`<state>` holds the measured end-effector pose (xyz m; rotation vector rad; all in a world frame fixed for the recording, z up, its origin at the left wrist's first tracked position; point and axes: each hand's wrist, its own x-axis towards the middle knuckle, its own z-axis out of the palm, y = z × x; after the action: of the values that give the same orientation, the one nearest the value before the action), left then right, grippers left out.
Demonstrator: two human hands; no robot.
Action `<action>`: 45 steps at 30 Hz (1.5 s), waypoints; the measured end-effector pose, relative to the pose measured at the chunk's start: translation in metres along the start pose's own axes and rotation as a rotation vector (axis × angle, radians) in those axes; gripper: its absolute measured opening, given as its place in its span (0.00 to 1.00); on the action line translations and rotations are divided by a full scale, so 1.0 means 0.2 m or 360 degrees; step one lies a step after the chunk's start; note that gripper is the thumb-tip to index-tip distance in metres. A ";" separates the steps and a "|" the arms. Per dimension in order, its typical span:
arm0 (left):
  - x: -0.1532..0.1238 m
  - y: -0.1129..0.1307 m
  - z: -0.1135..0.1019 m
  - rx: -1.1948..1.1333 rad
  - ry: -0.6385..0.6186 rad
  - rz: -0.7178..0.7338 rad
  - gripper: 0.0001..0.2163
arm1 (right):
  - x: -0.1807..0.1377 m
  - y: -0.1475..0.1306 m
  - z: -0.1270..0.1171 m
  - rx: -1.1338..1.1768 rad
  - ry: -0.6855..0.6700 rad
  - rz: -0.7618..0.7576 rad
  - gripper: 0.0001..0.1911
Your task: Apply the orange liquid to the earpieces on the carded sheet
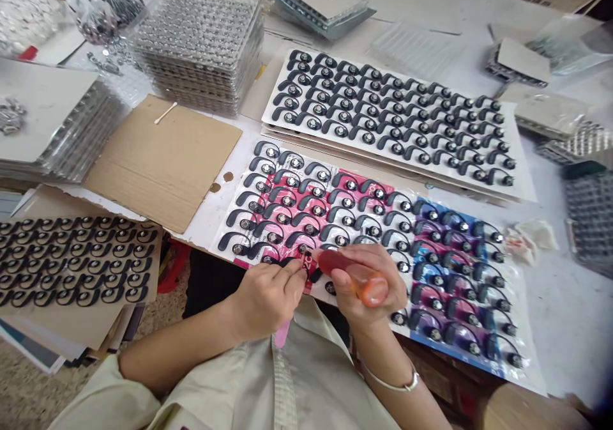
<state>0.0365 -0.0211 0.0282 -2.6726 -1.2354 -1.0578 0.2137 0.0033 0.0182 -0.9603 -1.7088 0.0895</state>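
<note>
Right hand [371,286]: around red bottle [342,270], tip angled, seemingly to reach the black piece [307,262].
Left hand [272,292]: pinching black piece, apparently steadying it; pink stick [282,334] below.
Black piece: at the sheet's [525,347] near edge.

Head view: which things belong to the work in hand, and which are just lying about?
In the work: red tool in the right hand; printed sheet at the left hand; its black hooked parts.
Seemingly lying about: cotton swab; brown cardboard; stacked clear trays; crumpled tissue.

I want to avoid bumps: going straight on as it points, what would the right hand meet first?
Likely the left hand, at its fingertips, though depth there is unclear.
</note>
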 end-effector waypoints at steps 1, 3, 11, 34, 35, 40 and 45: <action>0.00 0.00 0.00 0.0004 -0.0003 -0.0004 0.08 | 0.00 0.00 0.00 -0.0004 0.0006 0.0011 0.20; 0.00 0.00 0.00 0.0010 -0.0017 -0.0009 0.09 | 0.00 0.00 0.00 -0.0009 0.0013 0.0046 0.17; -0.01 0.00 0.01 -0.0018 0.0024 0.0002 0.08 | -0.01 0.00 -0.01 -0.0066 0.0017 0.0075 0.15; -0.01 0.00 0.01 -0.0041 0.0055 -0.0019 0.08 | -0.01 0.01 -0.01 -0.0073 0.0128 0.0073 0.13; -0.01 0.00 0.01 -0.0034 0.0053 -0.0023 0.08 | -0.01 0.01 -0.01 -0.0081 0.0126 0.0080 0.12; -0.01 0.00 0.01 -0.0033 0.0056 -0.0005 0.08 | -0.01 0.00 -0.01 -0.0052 0.0143 0.0134 0.10; 0.00 -0.01 0.01 -0.0030 0.0077 -0.0003 0.06 | 0.00 0.00 -0.03 0.0026 0.0274 0.0130 0.11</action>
<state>0.0358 -0.0200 0.0268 -2.6430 -1.2265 -1.1330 0.2184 0.0003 0.0204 -0.9971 -1.5093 0.0723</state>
